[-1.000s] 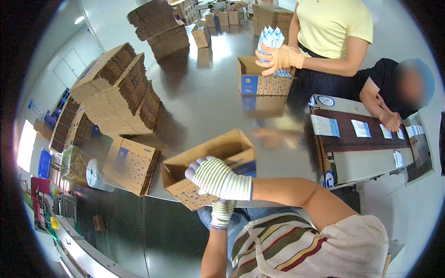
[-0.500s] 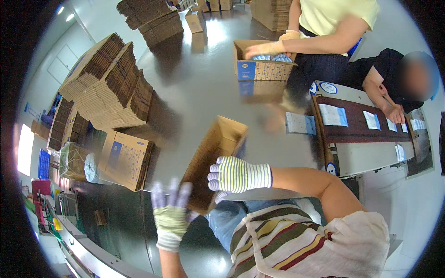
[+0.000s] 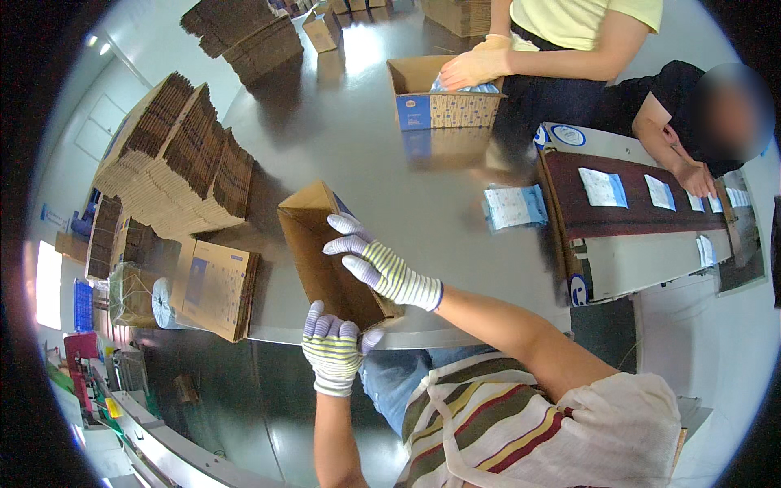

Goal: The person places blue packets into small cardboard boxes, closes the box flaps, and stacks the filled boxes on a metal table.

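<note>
A brown cardboard box [image 3: 325, 281], open at the top, stands at a slant on the metal table before me. Over its right side reaches my right hand [image 3: 384, 264], in a striped glove, fingers outstretched and apart. My left hand [image 3: 332, 350], gloved the same way, is at the box's near left corner. Its fingers are straight and its thumb stands away from them. I cannot tell how firmly either hand touches the cardboard. To the right of the box lie blue-and-white packets [image 3: 516, 206] on the table.
Stacked flat cartons [image 3: 175, 159] rise at the left, with more flat cartons [image 3: 213, 285] nearer. A co-worker's gloved hands [image 3: 476, 65] are at a printed box [image 3: 451, 110] holding packets. Another person reaches over a dark conveyor belt [image 3: 561, 191] carrying packets at the right.
The box has turned, its far end swinging left. My right hand has moved up with its fingers spreading; my left hand has shifted right to the box's near corner.
</note>
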### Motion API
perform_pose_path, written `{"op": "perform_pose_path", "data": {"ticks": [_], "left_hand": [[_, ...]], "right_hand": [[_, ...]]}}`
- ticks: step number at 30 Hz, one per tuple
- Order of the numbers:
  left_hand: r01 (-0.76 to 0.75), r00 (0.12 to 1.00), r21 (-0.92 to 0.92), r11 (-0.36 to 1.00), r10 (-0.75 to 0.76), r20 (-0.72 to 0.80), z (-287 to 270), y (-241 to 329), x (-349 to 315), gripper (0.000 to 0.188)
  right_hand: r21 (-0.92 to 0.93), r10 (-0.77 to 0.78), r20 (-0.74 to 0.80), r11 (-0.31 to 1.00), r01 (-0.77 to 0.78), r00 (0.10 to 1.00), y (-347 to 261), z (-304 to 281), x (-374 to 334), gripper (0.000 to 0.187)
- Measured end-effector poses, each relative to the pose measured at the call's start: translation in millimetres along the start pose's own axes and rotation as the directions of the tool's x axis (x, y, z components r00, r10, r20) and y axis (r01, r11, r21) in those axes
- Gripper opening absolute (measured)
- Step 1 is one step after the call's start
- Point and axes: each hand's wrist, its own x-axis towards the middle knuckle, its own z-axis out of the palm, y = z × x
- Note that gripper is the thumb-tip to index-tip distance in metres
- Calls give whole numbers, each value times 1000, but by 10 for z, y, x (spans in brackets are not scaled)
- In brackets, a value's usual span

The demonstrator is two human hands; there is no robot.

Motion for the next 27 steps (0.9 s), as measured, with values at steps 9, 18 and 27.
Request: {"op": "perform_pose_path", "data": {"ticks": [9,18,27], "left_hand": [[140,933,-65,988,-153,-326,247,86,-72,10],[175,914,-105,979,-202,-353,285,142,-5,10],[218,906,-48,975,-221,-362,287,148,-110,10]], "right_hand": [[16,-11,15,1000,11,1000,0,-10,28,20],[79,-42,-18,996,43,999,103,-42,67,18],[75,-38,9,997,37,999,10,21,83,21]]}}
